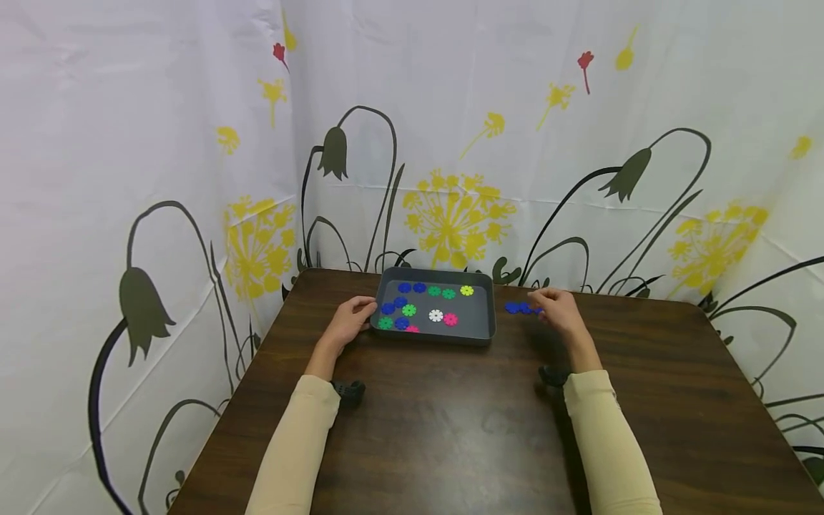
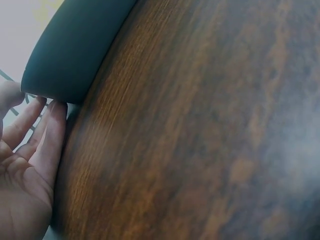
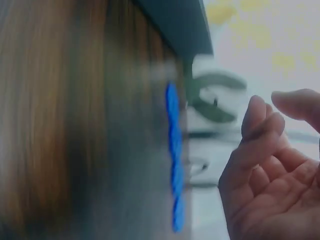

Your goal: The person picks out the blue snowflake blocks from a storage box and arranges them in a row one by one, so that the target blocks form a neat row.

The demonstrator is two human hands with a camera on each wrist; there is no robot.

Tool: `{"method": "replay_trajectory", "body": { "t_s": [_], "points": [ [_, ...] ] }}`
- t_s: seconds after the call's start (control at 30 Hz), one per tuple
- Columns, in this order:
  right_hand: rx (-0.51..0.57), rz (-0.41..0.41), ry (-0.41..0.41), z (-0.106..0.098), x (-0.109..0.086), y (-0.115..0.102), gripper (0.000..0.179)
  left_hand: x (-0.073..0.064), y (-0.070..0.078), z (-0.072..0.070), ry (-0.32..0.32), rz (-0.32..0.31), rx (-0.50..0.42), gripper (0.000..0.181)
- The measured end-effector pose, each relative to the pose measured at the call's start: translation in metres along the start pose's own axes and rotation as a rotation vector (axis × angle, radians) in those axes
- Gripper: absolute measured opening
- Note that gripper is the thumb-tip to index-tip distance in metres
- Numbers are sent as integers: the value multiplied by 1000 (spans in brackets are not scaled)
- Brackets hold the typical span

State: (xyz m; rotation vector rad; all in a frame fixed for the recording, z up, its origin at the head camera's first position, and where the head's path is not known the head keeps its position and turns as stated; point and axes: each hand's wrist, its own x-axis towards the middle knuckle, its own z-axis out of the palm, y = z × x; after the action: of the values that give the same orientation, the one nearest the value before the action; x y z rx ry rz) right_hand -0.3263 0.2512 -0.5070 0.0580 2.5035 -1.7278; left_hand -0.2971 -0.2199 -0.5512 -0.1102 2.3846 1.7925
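My left hand (image 1: 350,319) is at the left end of a dark grey tray (image 1: 476,330). In the left wrist view its fairly straight fingers (image 2: 57,117) touch the tray's end wall, with the thumb near the rim. Several flower-shaped discs in blue, green, yellow, white and pink lie in the tray, among them a white disc (image 1: 435,315) and a yellow disc (image 1: 466,290). Right of the tray, several blue discs (image 1: 511,307) lie in a row. Over the row's right end is my right hand (image 1: 557,309), fingers loosely bent, a gap between thumb and fingertips, nothing seen between them.
A dark wooden table (image 1: 444,429) carries the tray near its far edge. Behind it hangs a white curtain (image 1: 450,86) printed with flowers. Black wrist bands (image 1: 350,393) show at both cuffs.
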Motion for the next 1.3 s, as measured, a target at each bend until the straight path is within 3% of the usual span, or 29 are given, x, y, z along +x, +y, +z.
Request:
{"method": "replay_trajectory", "body": {
  "t_s": [0.33, 0.6, 0.8, 0.93, 1.3],
  "points": [
    [-161, -229, -191, 75, 0, -39, 26, -1, 3, 0, -7, 6, -9, 50],
    [-206, -290, -343, 133, 12, -54, 33, 4, 4, 0, 3, 8, -20, 48],
    [-251, -263, -365, 173, 13, -53, 25, 0, 0, 0, 14, -4, -9, 48],
    [-318, -286, -359, 195, 15, -50, 22, -2, -2, 2, 25, -4, -7, 47],
    [-434, -257, -333, 219, 14, -54, 23, -2, 0, 2, 38, 11, -17, 44]
  ]
}}
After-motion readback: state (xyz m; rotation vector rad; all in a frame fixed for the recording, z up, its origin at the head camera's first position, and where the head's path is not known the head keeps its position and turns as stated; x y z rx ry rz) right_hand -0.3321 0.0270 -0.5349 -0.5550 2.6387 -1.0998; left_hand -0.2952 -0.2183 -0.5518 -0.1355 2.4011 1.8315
